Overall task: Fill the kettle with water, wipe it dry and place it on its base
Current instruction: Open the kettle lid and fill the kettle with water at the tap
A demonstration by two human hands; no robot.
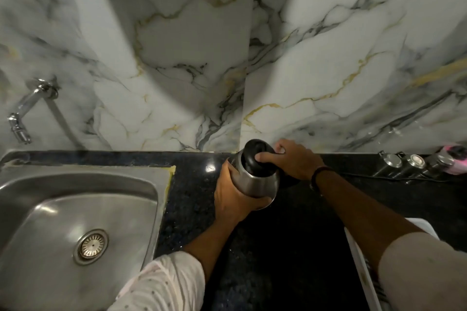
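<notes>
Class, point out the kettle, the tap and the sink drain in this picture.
kettle (255, 179): head view, on its steel body.
tap (21, 118): head view, on its chrome spout.
sink drain (92, 247): head view, on the strainer's middle.

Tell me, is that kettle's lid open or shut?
Shut: the black lid sits flat on the steel kettle, the right hand on top.
</notes>
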